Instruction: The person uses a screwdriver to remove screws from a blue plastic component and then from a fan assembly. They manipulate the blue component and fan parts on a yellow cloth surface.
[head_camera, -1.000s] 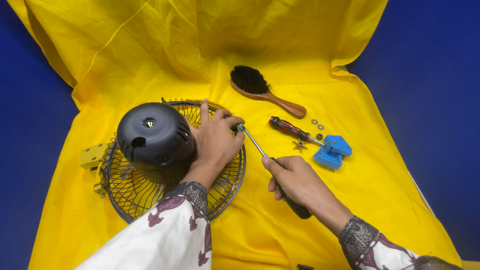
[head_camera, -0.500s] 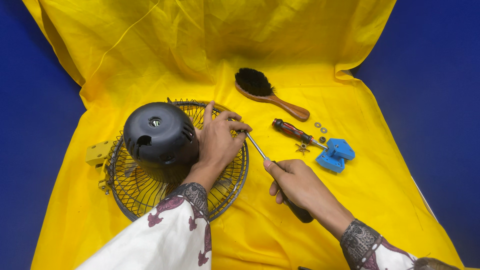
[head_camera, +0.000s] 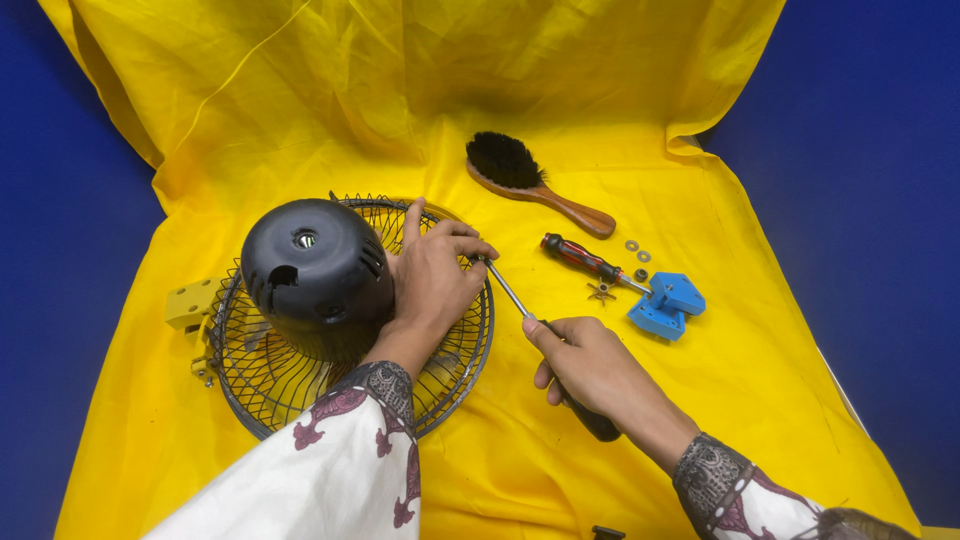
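Toward the left edge of the yellow cloth (head_camera: 300, 130) that covers the surface, a round wire fan guard (head_camera: 455, 365) lies flat with a black domed motor housing (head_camera: 315, 275) sitting on it. The left hand (head_camera: 432, 285) rests on the guard just beside the housing, fingers curled and pinching something small at the rim, where the tip of a screwdriver (head_camera: 515, 297) meets them; whether a screw sits there is too small to tell. The right hand (head_camera: 590, 365) is closed around the screwdriver's dark handle, its shaft slanting up and left to the guard's right rim. Compared with a second ago, the guard, housing and both hands keep the same arrangement; only the view has shifted slightly, so the tool tip has stayed at the same spot on the rim and the work on that fastening point looks to be still going on rather than finished. A yellow plastic bracket (head_camera: 190, 303) pokes out at the guard's left side. Toward the far edge lies a wooden-handled brush (head_camera: 520, 175) with black bristles. Right of the guard lie a second screwdriver with a red and black handle (head_camera: 585, 260), a few small washers (head_camera: 636, 250), a small star-shaped part (head_camera: 600, 291) and a blue plastic piece (head_camera: 668, 305), all apart from the hands.
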